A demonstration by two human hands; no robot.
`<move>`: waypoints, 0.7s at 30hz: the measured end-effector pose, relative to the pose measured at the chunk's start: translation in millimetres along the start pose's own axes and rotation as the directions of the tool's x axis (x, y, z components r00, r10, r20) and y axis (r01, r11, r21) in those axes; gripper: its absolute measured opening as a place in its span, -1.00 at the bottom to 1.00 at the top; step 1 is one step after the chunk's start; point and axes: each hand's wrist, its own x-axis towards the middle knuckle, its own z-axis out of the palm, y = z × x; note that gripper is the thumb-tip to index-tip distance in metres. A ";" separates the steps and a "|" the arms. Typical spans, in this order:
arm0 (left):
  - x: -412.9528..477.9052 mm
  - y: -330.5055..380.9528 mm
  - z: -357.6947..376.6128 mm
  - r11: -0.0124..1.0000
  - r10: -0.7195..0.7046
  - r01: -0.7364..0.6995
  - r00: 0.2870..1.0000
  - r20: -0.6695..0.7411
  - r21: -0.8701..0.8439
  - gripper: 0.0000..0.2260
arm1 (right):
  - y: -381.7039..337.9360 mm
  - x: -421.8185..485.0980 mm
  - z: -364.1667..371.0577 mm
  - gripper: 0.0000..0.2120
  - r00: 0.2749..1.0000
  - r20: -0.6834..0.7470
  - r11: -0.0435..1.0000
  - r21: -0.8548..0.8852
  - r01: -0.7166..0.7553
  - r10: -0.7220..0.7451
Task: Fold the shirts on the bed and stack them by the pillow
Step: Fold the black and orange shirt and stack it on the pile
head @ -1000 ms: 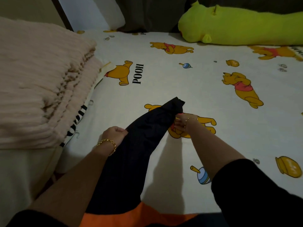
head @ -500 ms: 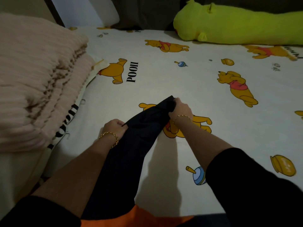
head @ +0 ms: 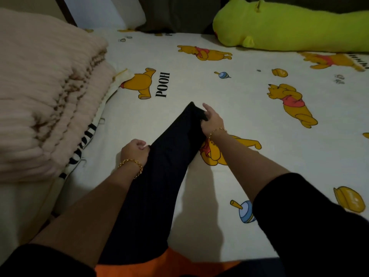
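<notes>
Head: shirt [head: 165,168] between both hands [head: 135,151] [head: 212,122]

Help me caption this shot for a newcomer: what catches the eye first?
A neon-green plush lies far right on the cartoon-bear sheet. In the middle, a long dark shirt stretches away: the left hand grips its near-left edge, the right hand pinches its far tip. A pink blanket is piled at left.
</notes>
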 end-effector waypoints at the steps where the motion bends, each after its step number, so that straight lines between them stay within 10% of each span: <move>1: -5.3 -5.8 -5.8 1.000 -0.002 0.002 1.000 -0.006 0.011 -0.81 | 3.9 -11.8 2.8 -0.46 1.000 -0.028 0.998 -0.058 0.003 -0.005; 12: -125.7 -113.6 -118.5 0.986 -0.073 0.068 0.997 0.025 0.150 -0.92 | -23.9 -201.8 64.9 -0.65 0.973 0.187 0.963 -0.206 0.175 -0.136; 21: -268.9 -233.3 -217.0 0.961 -0.192 0.190 0.981 -0.013 0.201 -0.81 | -50.8 -371.9 137.9 -0.60 0.816 0.548 0.834 -0.352 0.425 -0.184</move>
